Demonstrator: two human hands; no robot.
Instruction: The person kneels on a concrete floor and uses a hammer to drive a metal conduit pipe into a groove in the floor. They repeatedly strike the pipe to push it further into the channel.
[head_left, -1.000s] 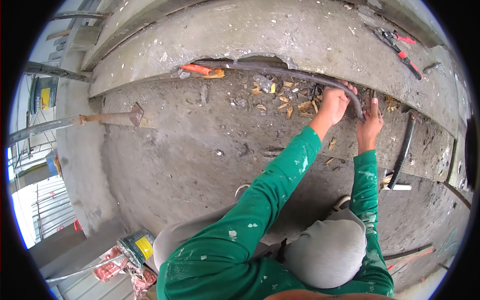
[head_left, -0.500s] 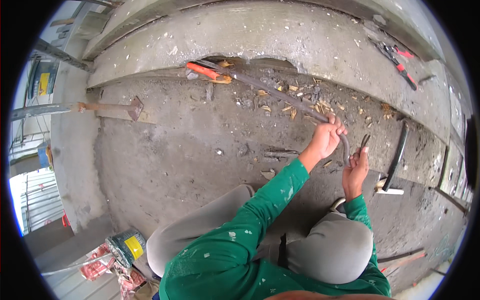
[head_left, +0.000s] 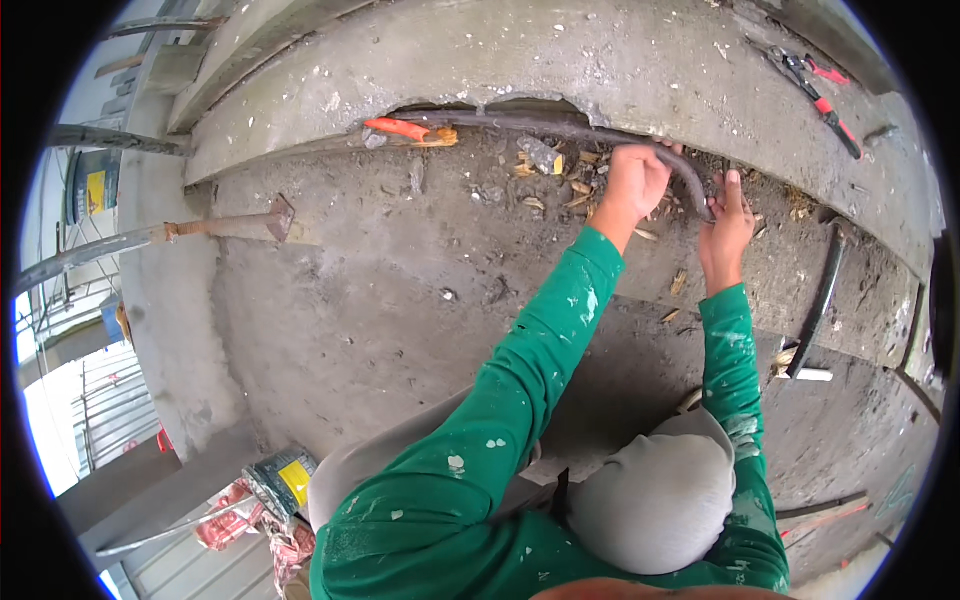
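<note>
A dark grey pipe [head_left: 690,180] runs along the chipped edge of a concrete ledge [head_left: 480,65] and bends down toward the person at its right-hand end. The left hand [head_left: 638,185] is closed around it, just before the bend. The right hand [head_left: 727,235] is at the pipe's lower end, thumb pointing up and fingers partly curled; I cannot tell whether it grips the pipe or something else.

Wood chips [head_left: 583,187] and a grey lump [head_left: 540,155] with a yellow patch lie just below the pipe. Near its far end is an orange tube [head_left: 397,127]. To the right, a black bar [head_left: 820,300] slants near a short white piece [head_left: 805,374], and a red-and-black long-handled tool [head_left: 822,105] lies on the ledge.

Farther left, a metal prop [head_left: 225,226] ends in a square plate. 2 dark buckets with yellow patches, a lower one [head_left: 280,482] and an upper one [head_left: 90,185], stand well apart, the lower beside red-and-white sacks [head_left: 228,515].
</note>
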